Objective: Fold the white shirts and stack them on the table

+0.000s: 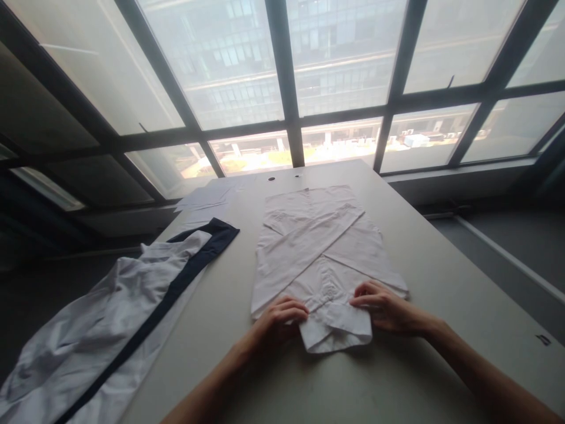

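Note:
A white shirt (304,247) lies flat on the table with its sleeves folded across the body and its collar (338,330) toward me. My left hand (285,318) is at the collar's left side, fingers curled and pinching the cloth there. On the other side my right hand (382,306) grips the collar's right edge between thumb and fingers. The collar stands a little folded up between both hands. Bunched cloth shows just above it, in the middle of the shirt. The undersides of both hands are hidden.
The white table (441,306) runs up to a large window wall. Left of the shirt, white garments (110,306) and a dark navy cloth strip (176,288) hang over the table's edge. Papers (207,197) lie at the back left, near a round hole (271,179) in the tabletop.

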A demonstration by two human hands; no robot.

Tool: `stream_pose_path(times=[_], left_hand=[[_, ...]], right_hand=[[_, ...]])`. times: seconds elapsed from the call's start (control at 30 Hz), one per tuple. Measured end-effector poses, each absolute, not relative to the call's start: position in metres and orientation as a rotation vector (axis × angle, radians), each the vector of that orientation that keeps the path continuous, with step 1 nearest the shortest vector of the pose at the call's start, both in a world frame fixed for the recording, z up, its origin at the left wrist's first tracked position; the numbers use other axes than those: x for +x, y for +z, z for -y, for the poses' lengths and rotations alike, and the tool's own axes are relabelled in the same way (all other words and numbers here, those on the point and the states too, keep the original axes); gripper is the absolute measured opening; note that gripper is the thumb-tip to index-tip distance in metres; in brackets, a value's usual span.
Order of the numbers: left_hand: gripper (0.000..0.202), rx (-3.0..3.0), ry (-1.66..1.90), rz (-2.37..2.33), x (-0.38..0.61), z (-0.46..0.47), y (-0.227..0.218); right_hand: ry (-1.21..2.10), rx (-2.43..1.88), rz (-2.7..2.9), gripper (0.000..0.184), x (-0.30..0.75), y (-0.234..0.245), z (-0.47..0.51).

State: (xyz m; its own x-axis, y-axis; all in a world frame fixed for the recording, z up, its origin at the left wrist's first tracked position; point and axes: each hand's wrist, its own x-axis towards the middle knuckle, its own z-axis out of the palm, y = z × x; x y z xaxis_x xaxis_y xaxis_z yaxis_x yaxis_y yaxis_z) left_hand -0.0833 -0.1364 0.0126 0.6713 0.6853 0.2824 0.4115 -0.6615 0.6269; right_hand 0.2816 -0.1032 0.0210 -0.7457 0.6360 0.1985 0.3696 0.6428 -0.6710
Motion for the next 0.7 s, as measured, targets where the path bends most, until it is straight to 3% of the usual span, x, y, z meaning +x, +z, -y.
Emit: stream_pose_path(times=[0.27, 0.7], left_hand=[[0.016, 2.328, 0.716, -0.863, -0.0824, 0.1354, 0.0117], [0.017, 2.348, 0.763, -0.879, -0.0846, 0.1352, 0.0062]], right_hand=[[0.834, -0.788, 2.436, 0.027, 0.2797, 0.0176, 0.1011], [0.878, -0.785, 2.397, 0.028, 0.2813, 0.0152, 0.0988]])
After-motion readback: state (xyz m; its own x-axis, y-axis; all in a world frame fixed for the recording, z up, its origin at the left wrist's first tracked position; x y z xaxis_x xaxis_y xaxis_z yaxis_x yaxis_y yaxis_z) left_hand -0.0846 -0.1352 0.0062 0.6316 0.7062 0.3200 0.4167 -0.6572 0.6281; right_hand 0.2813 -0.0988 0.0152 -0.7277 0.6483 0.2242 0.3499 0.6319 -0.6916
